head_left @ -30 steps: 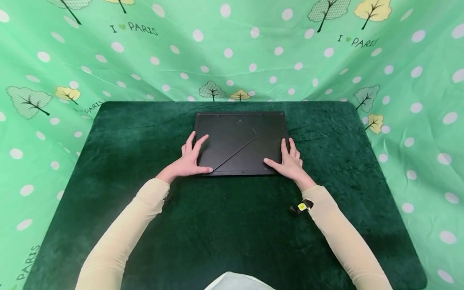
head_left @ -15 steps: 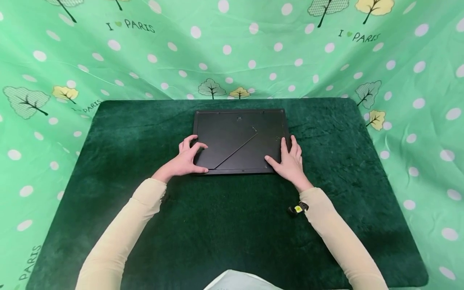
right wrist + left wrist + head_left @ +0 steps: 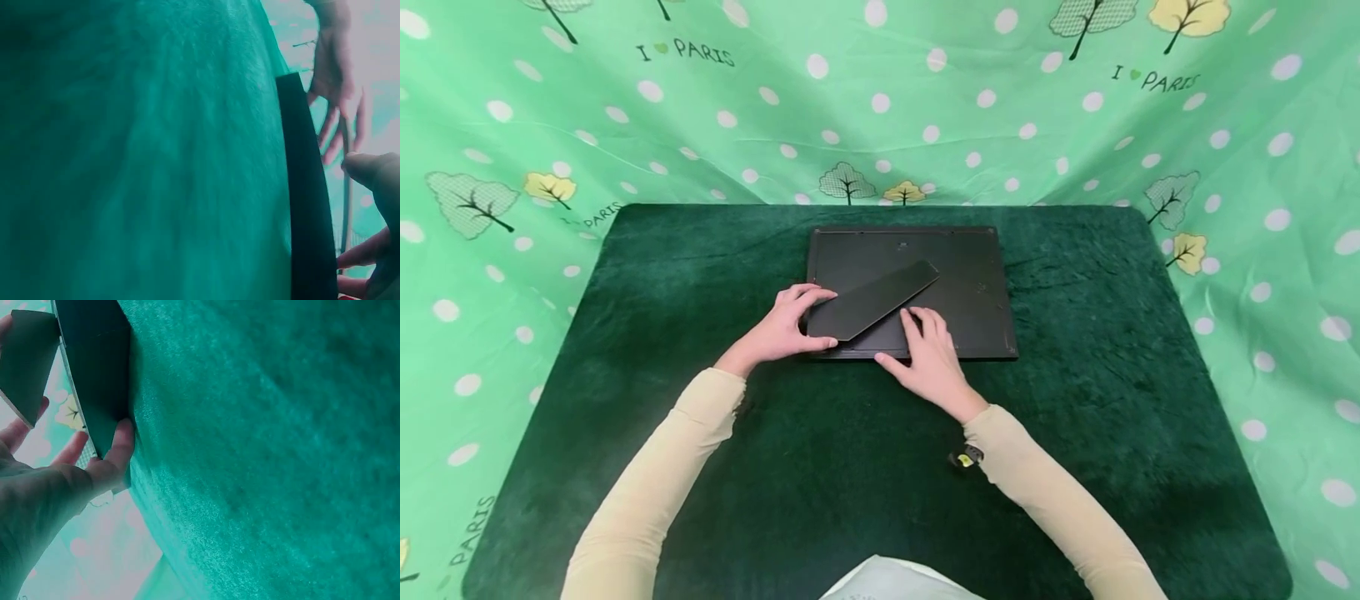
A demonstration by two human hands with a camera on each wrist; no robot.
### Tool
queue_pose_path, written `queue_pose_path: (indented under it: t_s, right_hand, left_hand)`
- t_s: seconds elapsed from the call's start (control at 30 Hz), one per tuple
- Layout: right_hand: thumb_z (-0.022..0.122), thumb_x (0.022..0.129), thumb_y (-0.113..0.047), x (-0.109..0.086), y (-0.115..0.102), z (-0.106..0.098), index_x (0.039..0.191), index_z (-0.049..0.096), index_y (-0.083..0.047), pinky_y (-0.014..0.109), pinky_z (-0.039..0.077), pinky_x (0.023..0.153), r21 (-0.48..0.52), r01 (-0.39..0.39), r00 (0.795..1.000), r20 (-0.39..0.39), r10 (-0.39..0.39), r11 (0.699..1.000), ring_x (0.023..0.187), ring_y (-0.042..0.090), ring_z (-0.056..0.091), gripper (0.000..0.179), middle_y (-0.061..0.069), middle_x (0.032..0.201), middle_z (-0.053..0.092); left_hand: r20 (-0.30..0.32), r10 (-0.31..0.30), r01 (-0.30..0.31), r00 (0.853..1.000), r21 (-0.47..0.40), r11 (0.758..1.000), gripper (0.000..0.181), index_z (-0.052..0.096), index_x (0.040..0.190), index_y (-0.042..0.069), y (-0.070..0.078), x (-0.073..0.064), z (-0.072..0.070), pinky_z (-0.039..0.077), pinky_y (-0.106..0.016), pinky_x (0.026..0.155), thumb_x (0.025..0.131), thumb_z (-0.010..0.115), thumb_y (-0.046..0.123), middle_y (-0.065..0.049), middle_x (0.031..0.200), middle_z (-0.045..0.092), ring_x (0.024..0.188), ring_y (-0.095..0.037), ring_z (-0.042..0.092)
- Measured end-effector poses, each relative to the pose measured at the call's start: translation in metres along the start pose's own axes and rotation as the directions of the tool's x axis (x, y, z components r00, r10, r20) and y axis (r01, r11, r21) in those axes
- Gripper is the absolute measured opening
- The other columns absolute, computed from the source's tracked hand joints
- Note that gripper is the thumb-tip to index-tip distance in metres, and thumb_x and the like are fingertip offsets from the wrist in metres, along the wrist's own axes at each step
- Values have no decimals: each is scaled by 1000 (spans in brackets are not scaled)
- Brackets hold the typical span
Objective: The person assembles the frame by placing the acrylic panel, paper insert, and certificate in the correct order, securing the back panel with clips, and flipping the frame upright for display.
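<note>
A black picture frame (image 3: 977,283) lies back side up near the far edge of the table. Its black stand leg (image 3: 880,298) is swung up at an angle from the backing, its free end toward the left. My left hand (image 3: 778,327) holds that free end, index finger at its upper edge and thumb by the lower corner. In the left wrist view, a finger of this hand reaches behind the stand leg (image 3: 28,362). My right hand (image 3: 931,358) is beside the leg's lower edge, thumb by the frame's near edge, fingers bent loosely over the backing.
A dark green plush cloth (image 3: 865,467) covers the table around the frame. Behind and at both sides hangs a green curtain (image 3: 880,125) with white dots and printed trees. A small camera (image 3: 966,457) hangs at the right wrist.
The stand leg has risen from flat against the backing, in the left hand. The right hand has moved left from the frame's right edge to beside the leg.
</note>
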State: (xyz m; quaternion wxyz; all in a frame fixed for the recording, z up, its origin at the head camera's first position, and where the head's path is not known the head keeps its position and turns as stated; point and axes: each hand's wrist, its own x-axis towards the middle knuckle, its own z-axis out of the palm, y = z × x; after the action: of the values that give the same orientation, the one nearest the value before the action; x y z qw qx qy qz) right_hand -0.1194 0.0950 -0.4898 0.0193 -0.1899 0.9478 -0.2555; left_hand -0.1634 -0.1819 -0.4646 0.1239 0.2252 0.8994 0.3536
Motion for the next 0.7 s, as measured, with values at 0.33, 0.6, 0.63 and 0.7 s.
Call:
queue_pose_path:
  t_s: [0.33,0.6,0.63,0.7]
  right_hand:
    - [61,92,-47,9,-12,12,140,47,-5,53,20,107,18,38,999,-33,-38,999,135,35,22,66,17,146,31]
    - [68,91,-27,13,-2,7,129,51,-7,47,31,98,297,53,985,-172,-1,953,117,31,34,46,14,127,39]
    - [68,91,-28,14,0,5,132,50,-8,47,31,98,308,58,985,-172,-5,950,119,31,33,50,14,130,37]
    - [70,90,-31,18,3,0,139,45,-12,48,29,102,304,89,986,-162,-40,949,126,30,29,59,12,138,33]
  left_hand:
    - [-25,54,-52,998,56,997,71,47,139,9,2,5,-2,27,-50,101,81,77,36,-14,138,50,121,-34,40]
    - [-53,30,-28,998,39,999,68,50,137,7,1,2,2,27,-52,102,81,78,36,-14,135,51,124,-35,37]
    - [-61,34,-31,998,43,999,68,50,136,6,1,0,4,27,-52,103,81,78,35,-15,135,51,125,-36,36]
    - [-73,44,-40,996,56,998,68,49,135,6,2,-2,8,26,-53,104,81,77,35,-16,135,48,129,-37,32]
